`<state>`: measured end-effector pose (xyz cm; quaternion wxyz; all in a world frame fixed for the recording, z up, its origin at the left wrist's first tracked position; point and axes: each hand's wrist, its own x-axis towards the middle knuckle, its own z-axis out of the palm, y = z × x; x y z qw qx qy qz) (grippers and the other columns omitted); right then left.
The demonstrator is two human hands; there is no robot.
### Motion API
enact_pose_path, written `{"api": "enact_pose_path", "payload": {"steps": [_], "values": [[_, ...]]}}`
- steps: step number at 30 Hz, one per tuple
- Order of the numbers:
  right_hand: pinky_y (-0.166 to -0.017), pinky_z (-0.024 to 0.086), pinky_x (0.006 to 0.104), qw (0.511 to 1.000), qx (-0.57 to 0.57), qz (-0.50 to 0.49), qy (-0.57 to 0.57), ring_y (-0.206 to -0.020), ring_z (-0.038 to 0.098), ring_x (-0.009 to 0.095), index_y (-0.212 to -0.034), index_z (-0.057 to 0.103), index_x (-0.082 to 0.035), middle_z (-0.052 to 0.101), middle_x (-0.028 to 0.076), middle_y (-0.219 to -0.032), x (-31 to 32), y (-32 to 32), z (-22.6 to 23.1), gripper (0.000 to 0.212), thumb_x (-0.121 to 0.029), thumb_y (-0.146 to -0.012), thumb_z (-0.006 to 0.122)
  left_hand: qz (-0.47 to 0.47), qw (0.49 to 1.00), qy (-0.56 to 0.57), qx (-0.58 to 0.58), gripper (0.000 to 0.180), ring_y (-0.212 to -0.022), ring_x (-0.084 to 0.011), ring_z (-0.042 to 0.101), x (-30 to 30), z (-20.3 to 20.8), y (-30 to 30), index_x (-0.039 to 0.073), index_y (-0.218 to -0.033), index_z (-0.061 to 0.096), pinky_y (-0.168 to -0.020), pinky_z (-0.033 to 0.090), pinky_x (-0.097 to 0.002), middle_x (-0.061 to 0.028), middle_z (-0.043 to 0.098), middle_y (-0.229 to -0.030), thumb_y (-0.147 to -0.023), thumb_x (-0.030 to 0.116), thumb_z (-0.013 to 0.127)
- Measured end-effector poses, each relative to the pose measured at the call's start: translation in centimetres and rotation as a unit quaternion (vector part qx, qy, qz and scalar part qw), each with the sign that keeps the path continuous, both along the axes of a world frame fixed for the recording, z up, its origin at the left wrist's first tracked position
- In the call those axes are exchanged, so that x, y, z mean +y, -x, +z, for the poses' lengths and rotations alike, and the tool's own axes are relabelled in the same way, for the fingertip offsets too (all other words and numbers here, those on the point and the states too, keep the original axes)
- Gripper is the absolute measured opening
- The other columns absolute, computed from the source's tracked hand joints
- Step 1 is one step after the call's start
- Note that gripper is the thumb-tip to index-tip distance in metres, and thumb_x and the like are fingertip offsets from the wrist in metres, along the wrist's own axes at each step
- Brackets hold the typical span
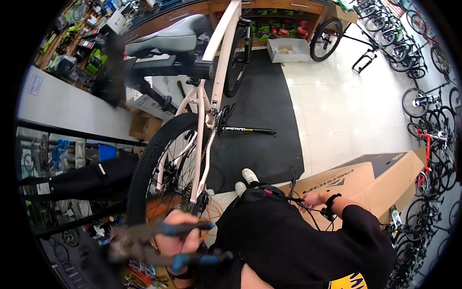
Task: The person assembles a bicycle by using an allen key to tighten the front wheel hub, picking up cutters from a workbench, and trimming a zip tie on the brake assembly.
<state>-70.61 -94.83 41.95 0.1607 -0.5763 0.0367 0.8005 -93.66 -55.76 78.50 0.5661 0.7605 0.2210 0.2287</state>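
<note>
My left hand (179,240) is closed around a pair of pliers (192,260) with blue-and-black handles. Motion blurs the metal jaws, so their exact kind is hard to tell. They are close to the rear wheel (150,159) of a pale pink bicycle (222,62), at the lower left. On the right, my right hand (314,200) has its fingers curled around thin black cables (313,211), which loop down past the wrist. These cables lie beside a large cardboard box. A grey saddle (168,34) and black seatpost area sit at the bicycle's upper left.
The cardboard box (365,176) leans at my right. A black mat (260,106) lies on pale floor tiles, with a kickstand (250,130) over it. A white carton (288,50) stands by the drawers. Rows of bicycles (418,103) line the right; cluttered shelves (72,53) fill the left.
</note>
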Motion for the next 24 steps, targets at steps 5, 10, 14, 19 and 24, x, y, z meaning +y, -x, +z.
{"api": "enact_pose_path", "payload": {"steps": [5,10,14,19,24], "values": [[-0.072,0.055,0.0314,0.968,-0.247,0.013,-0.035,-0.082,0.067,0.019,-0.113,0.062,0.001,0.069,0.01,-0.094,-0.6,-4.5,3.9,0.032,-0.021,-0.091,0.055,-0.187,0.969,-0.138,0.081,0.016,-0.058,-0.0236,0.054,1.5,-2.1,-5.0,0.002,-0.091,0.061,-0.055,0.043,-0.0334,-0.0087,0.055,-0.067,-0.078,0.007,0.068],[-0.073,0.05,0.0281,0.926,-0.328,-0.119,-0.146,-0.085,0.064,0.014,-0.113,0.058,0.002,0.066,0.007,-0.096,3.3,-7.8,14.5,0.033,-0.024,-0.093,0.056,-0.259,0.93,-0.252,0.071,0.02,-0.062,-0.0328,0.055,0.4,-4.2,-9.7,0.001,-0.088,0.056,-0.058,0.043,-0.0398,-0.0133,0.054,-0.065,-0.079,0.013,0.07],[-0.081,0.049,0.0289,0.925,-0.269,-0.06,-0.261,-0.089,0.063,0.015,-0.121,0.054,0.003,0.066,0.009,-0.1,5.7,-12.2,20.0,0.038,-0.024,-0.094,0.057,-0.319,0.906,-0.256,0.108,0.022,-0.069,-0.0363,0.058,-1.3,-6.2,-15.2,0.0,-0.09,0.055,-0.061,0.045,-0.0424,-0.0167,0.058,-0.071,-0.083,0.018,0.067],[-0.082,0.049,0.0302,0.906,-0.334,-0.095,-0.242,-0.091,0.063,0.016,-0.125,0.052,0.0,0.066,0.009,-0.101,1.0,-23.1,22.5,0.04,-0.024,-0.093,0.057,-0.388,0.885,-0.236,0.105,0.023,-0.07,-0.0396,0.057,-3.6,-9.1,-26.1,0.0,-0.088,0.052,-0.061,0.045,-0.0438,-0.019,0.057,-0.071,-0.085,0.019,0.065],[-0.079,0.05,0.0297,0.818,-0.478,-0.244,-0.207,-0.09,0.063,0.016,-0.121,0.053,0.001,0.066,0.009,-0.099,-8.1,-35.2,21.6,0.037,-0.022,-0.092,0.057,-0.438,0.863,-0.214,0.131,0.025,-0.069,-0.0407,0.055,-7.4,-11.6,-40.4,-0.001,-0.087,0.05,-0.06,0.043,-0.0433,-0.0199,0.055,-0.069,-0.087,0.02,0.064]]}}
